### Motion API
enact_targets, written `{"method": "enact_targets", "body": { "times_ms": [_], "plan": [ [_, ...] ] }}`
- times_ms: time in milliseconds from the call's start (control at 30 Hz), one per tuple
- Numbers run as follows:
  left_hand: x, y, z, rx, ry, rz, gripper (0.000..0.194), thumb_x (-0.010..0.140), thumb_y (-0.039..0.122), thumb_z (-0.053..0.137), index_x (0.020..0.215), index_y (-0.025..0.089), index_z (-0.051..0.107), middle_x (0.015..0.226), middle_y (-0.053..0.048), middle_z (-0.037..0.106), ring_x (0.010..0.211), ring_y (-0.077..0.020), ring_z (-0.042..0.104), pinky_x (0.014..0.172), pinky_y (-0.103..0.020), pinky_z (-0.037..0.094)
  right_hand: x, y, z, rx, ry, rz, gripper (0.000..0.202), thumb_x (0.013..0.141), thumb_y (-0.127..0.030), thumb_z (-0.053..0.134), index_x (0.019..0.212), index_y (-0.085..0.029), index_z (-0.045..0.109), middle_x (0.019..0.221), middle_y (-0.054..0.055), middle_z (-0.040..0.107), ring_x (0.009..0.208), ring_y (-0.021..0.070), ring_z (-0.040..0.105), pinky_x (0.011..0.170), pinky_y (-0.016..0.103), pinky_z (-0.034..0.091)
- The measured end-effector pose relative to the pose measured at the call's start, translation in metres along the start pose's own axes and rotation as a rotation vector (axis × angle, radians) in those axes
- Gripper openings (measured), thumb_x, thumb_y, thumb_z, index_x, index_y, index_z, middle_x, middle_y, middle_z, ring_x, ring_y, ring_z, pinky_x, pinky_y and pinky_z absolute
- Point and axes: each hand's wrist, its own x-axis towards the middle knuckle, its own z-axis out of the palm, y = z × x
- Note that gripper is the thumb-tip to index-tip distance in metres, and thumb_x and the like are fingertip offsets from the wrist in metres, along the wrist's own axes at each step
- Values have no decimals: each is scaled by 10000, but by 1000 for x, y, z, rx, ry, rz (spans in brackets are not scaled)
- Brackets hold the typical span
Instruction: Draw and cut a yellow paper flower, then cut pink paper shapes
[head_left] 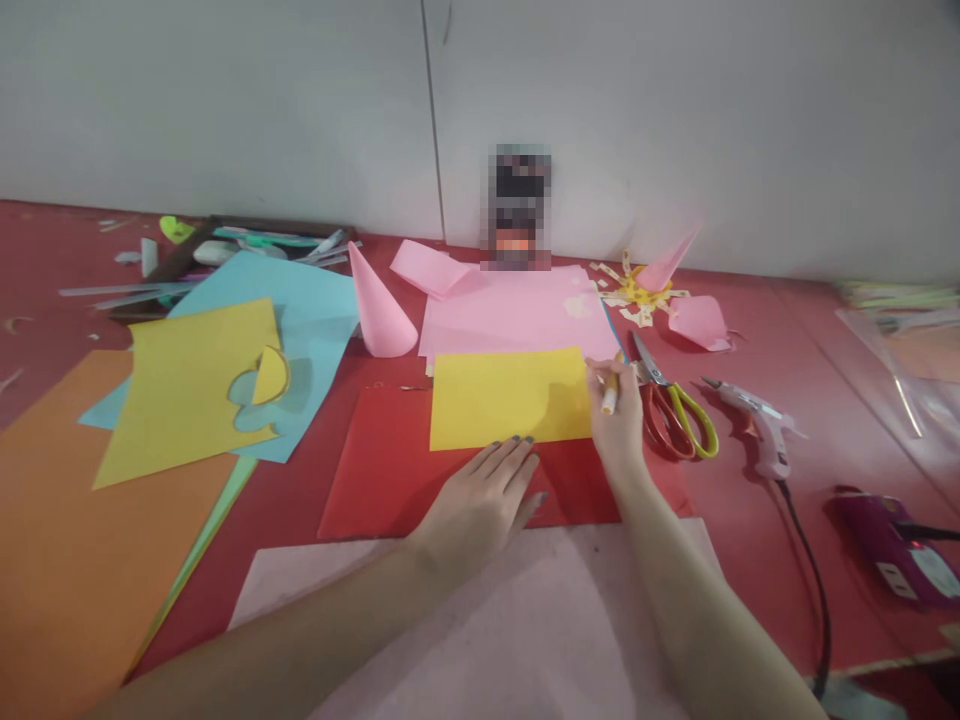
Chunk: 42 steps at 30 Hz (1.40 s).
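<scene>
My left hand (486,488) lies flat, fingers stretched, on a red sheet (375,470) with its fingertips on the lower edge of a yellow sheet (502,400). At the yellow sheet's right edge, my right hand (621,425) is closed around a pen (610,392) with a pale, yellowish barrel. The pen's tip is hidden by the fingers. Pink sheets (517,315) are stacked just behind the yellow one. Close to the right hand lie scissors (702,425) with one red and one yellow handle, blades partly apart.
A pink cone (382,315) stands left of the pink sheets. Cut yellow (172,390), blue (315,300) and orange sheets (90,520) overlap at left. To the right are a glue gun (765,425) with a cord and a purple power strip (892,550). A wall (300,110) rises behind.
</scene>
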Motion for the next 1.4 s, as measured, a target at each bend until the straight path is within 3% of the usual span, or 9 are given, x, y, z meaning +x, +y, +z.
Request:
{"method": "enact_targets", "body": {
  "times_ms": [167,733,900,1000,1067,1133,1233,1400],
  "plan": [
    [0,-1,-2,-9,11,-13,317,888,272,410,1081,92,586,1123,-105,637,1071,-205,573,912,-341,492,4,5,-2,75,-47,46,204,715,-183,560,893,-211,464,1033,105,592,967,193,602,812,374,484],
    [-2,1,0,-41,46,-45,302,887,267,406,1060,110,597,1085,-99,656,1025,-197,599,907,-337,487,-1,14,1,35,-115,2,238,721,-199,576,941,-214,487,1058,84,599,918,182,616,818,380,478],
    [-2,2,0,-27,22,-39,316,886,273,409,1067,91,593,1097,-111,649,1040,-209,590,910,-343,485,-3,0,0,-48,-73,11,210,745,-215,570,939,-216,491,1071,88,603,930,193,609,805,376,478],
    [-2,2,0,0,19,-35,316,884,274,413,1057,87,599,1094,-111,650,1042,-213,589,909,-346,486,-6,-16,-2,-87,48,-89,108,817,-262,520,905,-213,480,1068,97,603,993,202,576,824,372,462],
    [-2,3,0,11,16,-31,313,881,271,417,1051,85,603,1091,-109,652,1042,-215,589,905,-348,489,-10,-26,-2,-15,63,-122,80,867,-290,455,898,-218,469,981,79,625,932,189,595,795,365,472],
    [-1,3,0,14,13,-26,309,878,270,422,1046,86,605,1092,-106,652,1041,-216,590,898,-350,494,-15,-34,0,153,-56,-113,116,903,-313,377,907,-226,453,951,63,632,880,174,612,771,368,490],
    [-1,3,1,21,21,-23,307,876,271,423,1041,87,606,1096,-110,650,1040,-219,591,896,-350,495,-25,-42,6,339,-317,-85,128,906,-334,374,942,-237,449,1083,81,615,1007,184,582,835,400,474],
    [-1,2,1,40,3,-28,324,881,243,402,1085,70,585,1097,-121,647,1026,-212,597,884,-338,498,-36,-48,16,348,-533,-26,133,893,-353,410,951,-244,461,1190,84,578,1160,187,494,971,418,364]
  ]
}}
